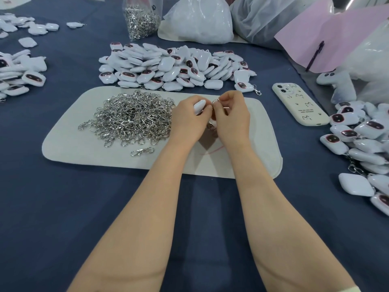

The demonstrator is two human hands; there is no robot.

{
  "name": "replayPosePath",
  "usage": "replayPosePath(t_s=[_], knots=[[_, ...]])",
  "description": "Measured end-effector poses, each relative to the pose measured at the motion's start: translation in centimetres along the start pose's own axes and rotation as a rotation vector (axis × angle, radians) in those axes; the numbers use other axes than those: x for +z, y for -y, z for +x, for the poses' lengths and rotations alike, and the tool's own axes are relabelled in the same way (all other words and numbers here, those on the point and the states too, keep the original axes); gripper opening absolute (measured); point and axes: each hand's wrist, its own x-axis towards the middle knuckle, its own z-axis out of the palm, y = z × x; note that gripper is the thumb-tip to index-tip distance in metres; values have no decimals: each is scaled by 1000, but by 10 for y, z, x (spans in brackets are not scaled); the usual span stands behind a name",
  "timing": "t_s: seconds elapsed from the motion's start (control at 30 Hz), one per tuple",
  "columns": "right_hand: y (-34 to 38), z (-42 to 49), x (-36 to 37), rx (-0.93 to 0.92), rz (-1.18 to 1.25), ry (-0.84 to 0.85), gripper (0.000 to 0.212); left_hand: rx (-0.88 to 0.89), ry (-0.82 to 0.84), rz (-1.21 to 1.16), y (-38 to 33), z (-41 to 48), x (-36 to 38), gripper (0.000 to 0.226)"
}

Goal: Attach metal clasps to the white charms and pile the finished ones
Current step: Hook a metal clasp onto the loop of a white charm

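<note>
Left hand (189,119) is gripping a light, slick-looking charm (199,106); right hand (231,118) is pinching, seemingly, a clasp (215,101) by its ring.

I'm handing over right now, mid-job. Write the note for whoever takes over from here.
Left hand: grips a white charm above the mat.
Right hand: pinches a metal clasp against the charm; whether it is joined yet cannot be seen.
Loose clasps are heaped on the mat, with more in the bag.
The centre pile lies behind the mat. The right pile shows clasps on some charms, so those are likely the finished ones.
Left to do: finish this charm, pile it, then carry on.
</note>
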Motion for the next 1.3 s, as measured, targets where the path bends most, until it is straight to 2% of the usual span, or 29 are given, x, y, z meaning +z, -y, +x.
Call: replayPosePath(t_s=[0.23, 0.43, 0.8, 0.97, 1.13, 1.3], knots=[[0, 0, 1, -3, -27, 40, 15, 2, -39, 26, 2, 1, 1, 6], [0, 2, 3, -35, -34, 54, 15, -44, -92, 11, 1, 2, 0, 13], [3, -1, 3, -79, -97, 109, 15, -51, -93, 27, 1, 3, -1, 17], [4, -1, 3, -63, -85, 115, 12, -8, -134, -18, -1, 0, 0, 12], [4, -1, 3, -20, -44, 156, 19, 5, -151, -52, -2, 1, -1, 6], [6, 1, 1, -2, -29, 118, 14, -98, -140, -203, -4, 2, -1, 10]])
